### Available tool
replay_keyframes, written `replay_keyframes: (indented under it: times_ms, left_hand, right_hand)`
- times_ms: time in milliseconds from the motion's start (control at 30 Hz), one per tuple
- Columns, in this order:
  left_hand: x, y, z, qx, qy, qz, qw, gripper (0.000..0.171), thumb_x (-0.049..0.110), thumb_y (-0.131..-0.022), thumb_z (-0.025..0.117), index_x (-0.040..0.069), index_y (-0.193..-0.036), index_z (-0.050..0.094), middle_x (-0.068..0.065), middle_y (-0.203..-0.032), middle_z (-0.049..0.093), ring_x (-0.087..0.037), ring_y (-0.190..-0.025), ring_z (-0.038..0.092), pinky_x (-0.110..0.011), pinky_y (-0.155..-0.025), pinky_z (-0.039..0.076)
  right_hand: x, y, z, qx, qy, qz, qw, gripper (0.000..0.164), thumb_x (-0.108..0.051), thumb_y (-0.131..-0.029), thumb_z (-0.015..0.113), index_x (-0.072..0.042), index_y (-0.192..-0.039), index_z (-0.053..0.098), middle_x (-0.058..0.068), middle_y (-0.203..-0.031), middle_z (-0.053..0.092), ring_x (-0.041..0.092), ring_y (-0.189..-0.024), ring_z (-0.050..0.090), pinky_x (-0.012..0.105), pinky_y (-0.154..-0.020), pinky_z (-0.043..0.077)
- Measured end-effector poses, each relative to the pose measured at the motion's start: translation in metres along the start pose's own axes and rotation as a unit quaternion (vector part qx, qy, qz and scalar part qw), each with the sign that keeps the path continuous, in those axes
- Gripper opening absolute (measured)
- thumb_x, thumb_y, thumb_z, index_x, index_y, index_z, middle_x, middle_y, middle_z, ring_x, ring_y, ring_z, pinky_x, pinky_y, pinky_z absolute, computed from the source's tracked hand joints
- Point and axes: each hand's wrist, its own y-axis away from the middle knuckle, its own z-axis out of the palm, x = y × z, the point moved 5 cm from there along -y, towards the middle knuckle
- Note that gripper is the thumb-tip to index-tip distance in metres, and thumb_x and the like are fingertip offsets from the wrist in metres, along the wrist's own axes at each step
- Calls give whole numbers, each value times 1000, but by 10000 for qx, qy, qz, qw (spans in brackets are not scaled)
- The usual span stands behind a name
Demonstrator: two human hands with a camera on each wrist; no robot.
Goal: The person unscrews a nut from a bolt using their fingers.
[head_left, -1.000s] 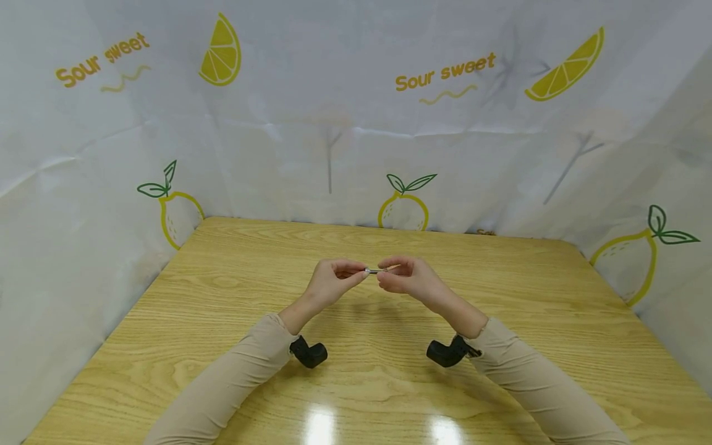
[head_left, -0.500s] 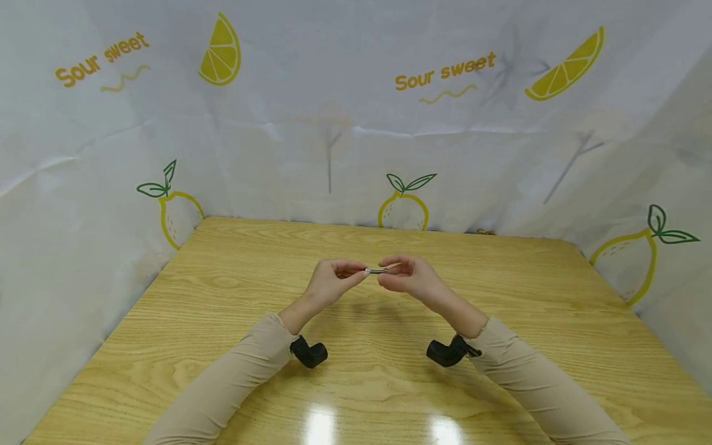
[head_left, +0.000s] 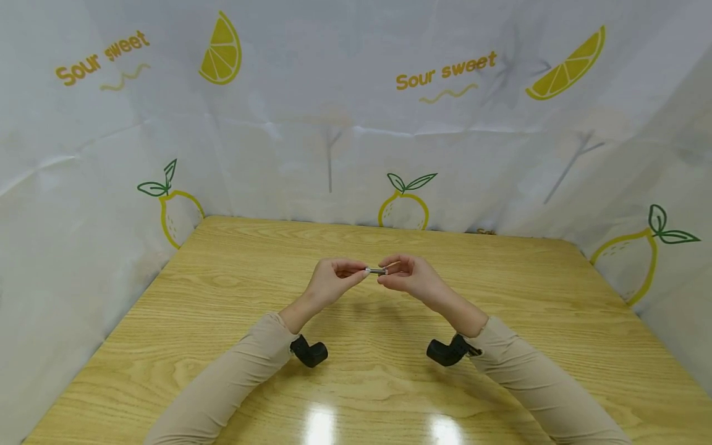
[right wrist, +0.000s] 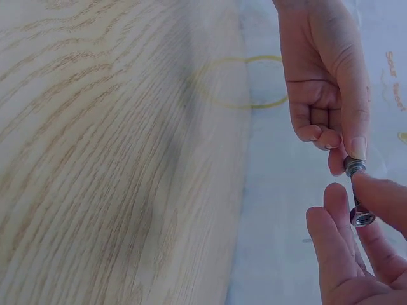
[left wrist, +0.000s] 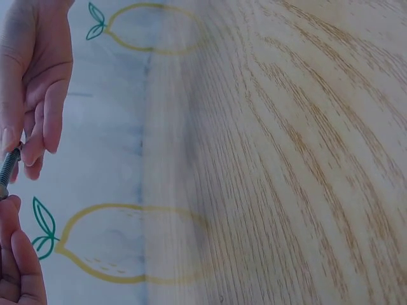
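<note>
My left hand point(head_left: 328, 282) pinches one end of a small metal bolt point(head_left: 376, 271) between thumb and fingers, above the table. In the right wrist view the bolt's threaded shaft runs between a silver collar point(right wrist: 354, 166) at the left fingertips and a shiny hexagonal end point(right wrist: 362, 218) on the other side. The right hand point(head_left: 408, 275) surrounds that hexagonal end, its thumb and fingers apart with a gap showing around the metal. One right digit overlaps the shaft in the right wrist view. Part of the bolt point(left wrist: 9, 168) is cut off in the left wrist view.
The wood-grain table point(head_left: 356, 383) spreads beneath both hands. A white sheet point(head_left: 278, 161) printed with lemons and lettering hangs behind and along the sides. Black wrist mounts point(head_left: 309, 352) stick inward from both sleeves point(head_left: 239, 371).
The right fingers have parted slightly, so more of the bolt and its right end show between the hands. The left hand has stayed in place.
</note>
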Motion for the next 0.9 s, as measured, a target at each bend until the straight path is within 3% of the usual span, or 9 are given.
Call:
replay_keyframes:
  times_ms: [67, 167, 333, 467, 633, 767, 900]
  left_hand:
    - [0, 0, 0, 16, -5, -9, 10000, 23, 18, -87, 66, 4, -106, 71, -15, -103, 71, -22, -87, 68, -26, -73, 55]
    - [0, 0, 0, 41, -2, -20, 10000, 23, 18, -87, 67, 4, -106, 71, -15, -102, 71, -19, -86, 68, -26, -73, 55]
    - [0, 0, 0, 53, -1, -10, 10000, 23, 17, -87, 67, 4, -106, 71, -15, -102, 71, -18, -86, 68, -26, -73, 55]
    - [0, 0, 0, 55, 10, -5, 10000, 23, 17, -87, 66, 4, -106, 71, -15, -103, 71, -19, -87, 68, -26, -74, 55]
    - [1, 0, 0, 24, 29, 47, 10000, 24, 17, -87, 66, 3, -107, 70, -16, -103, 70, -24, -89, 68, -26, -74, 55]
    - [1, 0, 0, 30, 33, 5, 10000, 24, 17, -87, 67, 4, -106, 70, -16, -103, 70, -23, -89, 68, -26, -74, 55]
    - [0, 1, -1, 42, 27, -33, 10000, 24, 17, -87, 67, 4, -107, 70, -15, -104, 70, -20, -89, 68, -26, -75, 55]
  right_hand:
    - [0, 0, 1, -85, -29, 65, 9999, 43, -20, -92, 60, 3, -127, 50, 22, -110, 63, 29, -102, 64, 45, -94, 50]
    - [0, 0, 2, -160, -53, 250, 9995, 45, -26, -96, 53, 6, -127, 49, 27, -112, 63, 25, -96, 67, 40, -90, 53]
    - [0, -1, 2, -59, -116, 281, 9995, 38, -22, -97, 51, 10, -118, 53, 18, -100, 65, 9, -83, 66, 37, -88, 54]
    - [0, 0, 1, -44, -99, 51, 9999, 34, -14, -94, 57, 8, -119, 53, 18, -104, 64, 21, -96, 66, 45, -94, 50]
    - [0, 1, 1, -93, -23, 82, 9999, 45, -18, -92, 59, 5, -129, 48, 25, -113, 62, 32, -105, 63, 46, -95, 49]
    - [1, 0, 2, -111, -108, 313, 9994, 46, -25, -96, 54, 9, -128, 48, 27, -110, 63, 18, -90, 68, 39, -89, 54]
    - [2, -1, 2, -35, -160, 407, 9990, 42, -23, -97, 52, 11, -122, 51, 21, -102, 66, 8, -81, 67, 36, -86, 55]
